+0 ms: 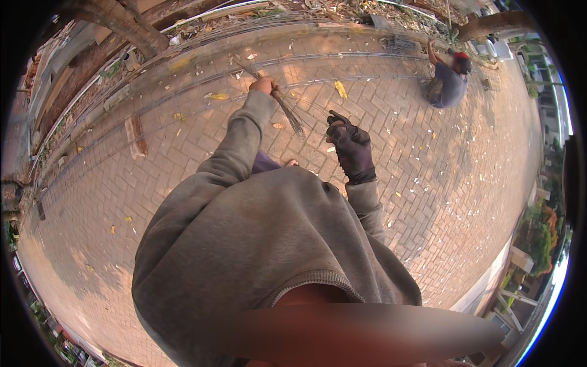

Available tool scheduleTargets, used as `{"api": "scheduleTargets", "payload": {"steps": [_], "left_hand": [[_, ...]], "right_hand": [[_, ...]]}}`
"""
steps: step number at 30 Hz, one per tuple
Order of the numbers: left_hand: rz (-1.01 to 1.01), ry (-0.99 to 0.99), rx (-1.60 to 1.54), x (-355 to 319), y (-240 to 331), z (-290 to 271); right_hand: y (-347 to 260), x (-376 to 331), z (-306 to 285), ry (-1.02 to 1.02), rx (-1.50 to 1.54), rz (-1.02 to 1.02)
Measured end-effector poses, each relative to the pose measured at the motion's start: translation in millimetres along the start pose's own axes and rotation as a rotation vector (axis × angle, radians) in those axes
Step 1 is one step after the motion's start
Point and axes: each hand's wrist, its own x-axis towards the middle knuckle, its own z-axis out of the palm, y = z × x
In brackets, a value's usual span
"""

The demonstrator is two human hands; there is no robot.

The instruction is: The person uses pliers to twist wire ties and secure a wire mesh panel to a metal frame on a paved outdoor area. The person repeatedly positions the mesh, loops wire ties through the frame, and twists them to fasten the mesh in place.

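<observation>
My bare left hand (264, 85) is closed around a bundle of thin wires (290, 114). The loose ends fan out below the fist toward the paving, and a shorter part sticks out above it. To the right, my right hand (353, 143) wears a dark glove and is held up with curled fingers. Something dark shows at its fingertips, too small to tell from the glove; what it grips cannot be made out. The two hands are apart. Beyond them, long thin metal bars (361, 77) lie across the pavement.
A person (449, 82) in a grey shirt and a red and dark cap sits low at the far right, near a pile of dark metal pieces (398, 45). A short wooden plank (136, 137) lies at left. Tree trunks (125, 25) and a kerb line the far side.
</observation>
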Motion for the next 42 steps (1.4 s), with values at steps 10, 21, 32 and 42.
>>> {"api": "scheduleTargets", "payload": {"steps": [10, 21, 32, 42], "left_hand": [[0.034, 0.155, 0.092, -15.1, 5.9, 25.8], [0.064, 0.167, 0.258, -11.5, -3.5, 30.1], [0.042, 0.153, 0.36, 16.1, -29.9, 10.5], [-0.074, 0.285, 0.249, 2.2, -46.7, 14.7]], "right_hand": [[-12.4, -2.9, 13.2, -0.062, -0.088, 0.023], [-7.2, 5.5, 20.9, -0.029, -0.268, 0.04], [-10.9, 7.2, 17.1, -0.15, -0.28, 0.212], [-5.7, 2.8, 16.0, -0.118, -0.253, 0.192]]}}
